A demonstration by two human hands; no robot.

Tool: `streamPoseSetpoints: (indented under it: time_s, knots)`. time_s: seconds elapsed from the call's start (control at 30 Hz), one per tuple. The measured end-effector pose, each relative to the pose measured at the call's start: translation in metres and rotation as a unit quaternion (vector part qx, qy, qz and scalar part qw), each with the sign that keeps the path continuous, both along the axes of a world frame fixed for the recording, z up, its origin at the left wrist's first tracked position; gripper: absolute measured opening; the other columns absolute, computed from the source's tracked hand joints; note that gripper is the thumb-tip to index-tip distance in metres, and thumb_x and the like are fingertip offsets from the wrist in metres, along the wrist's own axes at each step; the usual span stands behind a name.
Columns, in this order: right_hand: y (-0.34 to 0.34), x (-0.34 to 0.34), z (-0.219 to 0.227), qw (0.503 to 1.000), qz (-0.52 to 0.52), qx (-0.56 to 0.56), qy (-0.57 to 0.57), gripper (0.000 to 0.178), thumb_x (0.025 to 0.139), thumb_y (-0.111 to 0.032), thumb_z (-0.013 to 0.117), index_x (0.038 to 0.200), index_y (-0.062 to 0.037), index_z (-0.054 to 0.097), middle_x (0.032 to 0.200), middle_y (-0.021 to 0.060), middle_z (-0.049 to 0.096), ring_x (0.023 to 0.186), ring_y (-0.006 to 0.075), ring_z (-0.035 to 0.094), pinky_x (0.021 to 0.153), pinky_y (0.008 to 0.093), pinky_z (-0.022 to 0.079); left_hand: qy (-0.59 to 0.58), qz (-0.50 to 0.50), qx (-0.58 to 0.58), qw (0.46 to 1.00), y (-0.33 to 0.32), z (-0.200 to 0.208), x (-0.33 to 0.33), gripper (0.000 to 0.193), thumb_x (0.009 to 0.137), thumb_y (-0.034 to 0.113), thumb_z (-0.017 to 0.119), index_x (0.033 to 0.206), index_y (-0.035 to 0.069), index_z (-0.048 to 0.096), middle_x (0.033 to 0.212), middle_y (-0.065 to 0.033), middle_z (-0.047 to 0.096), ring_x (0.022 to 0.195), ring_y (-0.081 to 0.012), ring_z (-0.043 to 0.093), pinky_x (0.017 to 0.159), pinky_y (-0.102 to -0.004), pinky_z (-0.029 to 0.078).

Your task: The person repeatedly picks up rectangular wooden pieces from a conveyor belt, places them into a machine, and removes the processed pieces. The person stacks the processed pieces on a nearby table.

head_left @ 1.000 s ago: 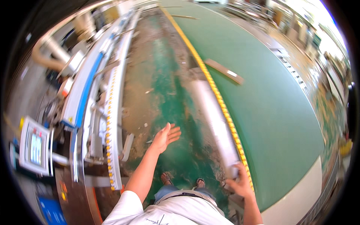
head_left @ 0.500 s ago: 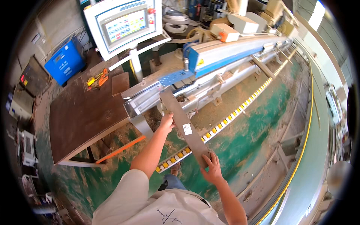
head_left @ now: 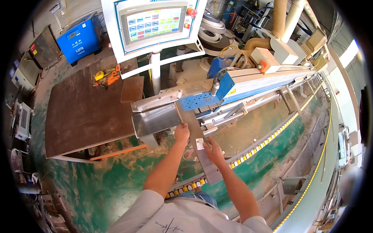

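Nearest us, the brown board [head_left: 194, 129] crosses over the roller rail [head_left: 251, 153]. Our right hand [head_left: 214, 151] curls closed on its right edge, our left hand [head_left: 182, 133], farther along, on its left. We'd best hold it level, gripping evenly, its far end squared beside the blue perforated plate [head_left: 200, 101].

The board [head_left: 193, 126] is grey-brown with a white label [head_left: 199, 143]; the table [head_left: 85, 112], dark brown. The floor [head_left: 110, 184] is green, blotched with tan. The rail [head_left: 264, 145] alternates yellow and white. The plate [head_left: 200, 101] is blue with dark dots, the bar [head_left: 118, 152] orange, the box [head_left: 79, 44] bright blue.
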State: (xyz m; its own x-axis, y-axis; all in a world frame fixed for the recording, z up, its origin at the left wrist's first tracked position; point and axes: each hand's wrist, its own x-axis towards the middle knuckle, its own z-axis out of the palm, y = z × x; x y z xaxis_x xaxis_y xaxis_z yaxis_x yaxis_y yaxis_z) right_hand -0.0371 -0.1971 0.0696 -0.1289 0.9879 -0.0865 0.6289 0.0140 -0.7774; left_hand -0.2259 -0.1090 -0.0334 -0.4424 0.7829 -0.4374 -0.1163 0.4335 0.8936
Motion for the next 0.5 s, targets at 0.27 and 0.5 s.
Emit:
streamPoseSetpoints:
  time_s: [0.27,0.5]
  knots:
    - [0.113,-0.016,-0.063,0.959,0.018,-0.218,0.18,0.062,0.098,-0.053,0.054,0.115,0.0055,0.067,0.097,0.013,0.071,0.09,0.0185,0.064,0.08,0.0354,0.049,0.018,0.019,-0.026,0.999,-0.006,0.022,0.015,0.038,0.099,0.032,0.058,0.115,-0.002,0.067,0.095,-0.0157,0.07,0.086,-0.0298,0.065,0.077,-0.0422,0.048]
    - [0.144,0.043,-0.048,0.977,0.043,-0.16,0.137,0.06,0.097,-0.054,0.054,0.096,0.005,0.068,0.073,0.0181,0.064,0.071,0.0218,0.063,0.069,0.0382,0.049,-0.016,-0.004,-0.015,1.0,0.017,0.021,0.065,0.04,0.102,0.032,0.058,0.125,-0.001,0.063,0.098,-0.0052,0.068,0.081,-0.0156,0.063,0.065,-0.0372,0.051]
